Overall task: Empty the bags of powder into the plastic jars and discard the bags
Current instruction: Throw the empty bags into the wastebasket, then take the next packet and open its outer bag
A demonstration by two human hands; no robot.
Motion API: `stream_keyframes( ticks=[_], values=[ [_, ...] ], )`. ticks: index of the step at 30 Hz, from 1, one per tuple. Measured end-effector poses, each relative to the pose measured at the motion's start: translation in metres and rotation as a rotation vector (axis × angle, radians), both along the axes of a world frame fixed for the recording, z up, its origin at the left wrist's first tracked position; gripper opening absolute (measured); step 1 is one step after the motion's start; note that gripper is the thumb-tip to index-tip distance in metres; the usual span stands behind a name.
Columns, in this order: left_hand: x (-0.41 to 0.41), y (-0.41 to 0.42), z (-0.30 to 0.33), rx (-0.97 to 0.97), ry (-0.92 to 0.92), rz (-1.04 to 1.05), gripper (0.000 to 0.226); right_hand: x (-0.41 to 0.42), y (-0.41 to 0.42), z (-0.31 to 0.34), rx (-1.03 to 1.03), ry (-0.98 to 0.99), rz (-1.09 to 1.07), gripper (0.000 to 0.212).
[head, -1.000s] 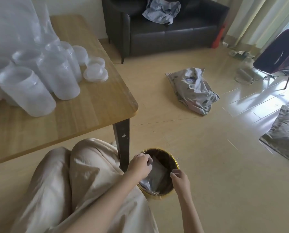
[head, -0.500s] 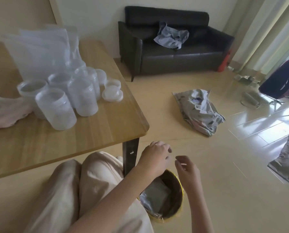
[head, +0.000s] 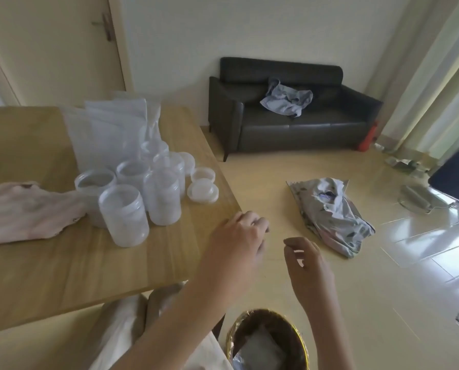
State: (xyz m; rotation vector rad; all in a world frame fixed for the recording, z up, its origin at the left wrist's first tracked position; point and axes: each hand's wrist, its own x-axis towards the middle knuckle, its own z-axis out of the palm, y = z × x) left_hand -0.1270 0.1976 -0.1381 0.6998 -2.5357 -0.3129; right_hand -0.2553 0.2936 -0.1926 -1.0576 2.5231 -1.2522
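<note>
Down at the bottom edge, a crumpled silvery bag lies inside the round bin with the gold-coloured rim, on the floor beside the person's leg. Above the bin both hands are raised and hold nothing. The left hand hangs over the corner of the wooden table, back of the hand up, fingers loosely curled and empty. The right hand is just beside it, apart from it, over the floor, with thumb and forefinger bent toward each other but nothing between them.

On the table stand the plastic jars, a tight cluster of translucent tubs with open mouths; whether any of them has powder in it cannot be told from this view. Loose lids lie just right of the cluster near the table's edge. Behind the jars, pale bags of powder stand upright, leaning together. A pinkish cloth lies on the table to the left, touching the nearest jars.

Farther out, a crumpled grey sack lies on the tiled floor, and a dark sofa stands against the wall with a grey garment on its seat.
</note>
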Motion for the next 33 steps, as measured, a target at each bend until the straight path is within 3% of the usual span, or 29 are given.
stream_keyframes(
  ticks=[10,21,27,30,33],
  values=[
    [0.076,-0.072,0.048,0.019,0.071,0.273,0.013,0.045,-0.101,0.061,-0.102,0.159,0.239,0.016],
    [0.124,-0.136,0.066,0.166,0.205,0.388,0.022,0.094,-0.204,0.116,-0.227,0.247,0.569,0.014],
    [0.132,-0.206,0.09,0.373,0.204,0.493,0.018,0.106,-0.272,0.157,-0.082,0.296,0.677,0.018],
    [0.138,-0.25,0.102,0.465,0.013,0.599,0.033,0.109,-0.303,0.172,0.027,0.311,0.672,0.022],
    [0.14,-0.281,0.109,0.708,0.025,0.576,0.048,0.111,-0.329,0.18,0.144,0.336,0.715,0.028]
  ],
)
